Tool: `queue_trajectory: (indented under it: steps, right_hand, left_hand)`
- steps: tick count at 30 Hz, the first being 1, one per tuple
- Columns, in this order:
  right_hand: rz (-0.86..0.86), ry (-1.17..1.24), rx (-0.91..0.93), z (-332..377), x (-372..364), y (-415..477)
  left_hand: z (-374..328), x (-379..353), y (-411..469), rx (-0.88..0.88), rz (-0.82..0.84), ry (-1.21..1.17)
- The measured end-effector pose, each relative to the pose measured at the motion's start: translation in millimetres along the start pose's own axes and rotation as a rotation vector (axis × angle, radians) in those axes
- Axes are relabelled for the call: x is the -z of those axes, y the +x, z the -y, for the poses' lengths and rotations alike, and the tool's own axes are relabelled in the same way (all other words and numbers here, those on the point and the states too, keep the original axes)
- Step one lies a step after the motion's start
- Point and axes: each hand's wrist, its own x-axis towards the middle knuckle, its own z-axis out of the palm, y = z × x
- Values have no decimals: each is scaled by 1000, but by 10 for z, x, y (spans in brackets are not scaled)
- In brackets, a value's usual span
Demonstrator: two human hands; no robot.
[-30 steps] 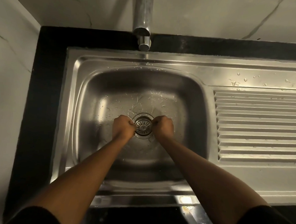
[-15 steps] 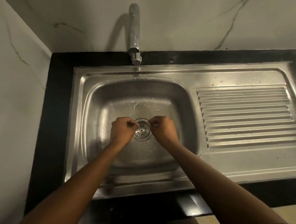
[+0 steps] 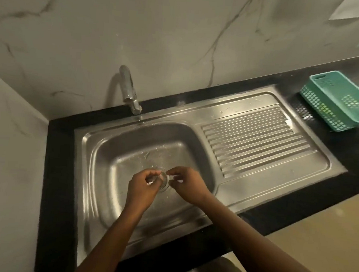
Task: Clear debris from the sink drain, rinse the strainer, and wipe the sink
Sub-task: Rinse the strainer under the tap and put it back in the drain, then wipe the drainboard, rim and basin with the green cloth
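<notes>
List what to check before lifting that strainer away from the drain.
1. Left hand pinches strainer rim: ok.
2. Right hand pinches the opposite rim: ok.
3. Strainer free of the drain: cannot tell, blurred.
4. Debris inside strainer: cannot tell.
5. Faucet running for the rinse: not ok, no stream visible.

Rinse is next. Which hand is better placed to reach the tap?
Left, probably. The tap stands at the back, nearer the left hand; the right hand would have to cross over. Both pinch the strainer.
</notes>
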Motion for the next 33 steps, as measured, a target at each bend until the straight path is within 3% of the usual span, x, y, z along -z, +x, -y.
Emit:
queue_trajectory:
  steps: [6,10,22,33]
  right_hand:
    - [-122,544,-114,-128,612,-298]
    - [-160,758,-92,-276,1210,-618]
    - [-309,789,-44,-1353,2912,-1485]
    - [-383,799,-102,-1992,3678,-1420]
  left_hand:
    - [-347,-301,-210,-29,0,-91]
    - [-751,-752,-340,-73,69,-140]
    - [-1858,-2684,-977,-191,181,-200]
    - [-2479,-3569,-893,-198,269,-148]
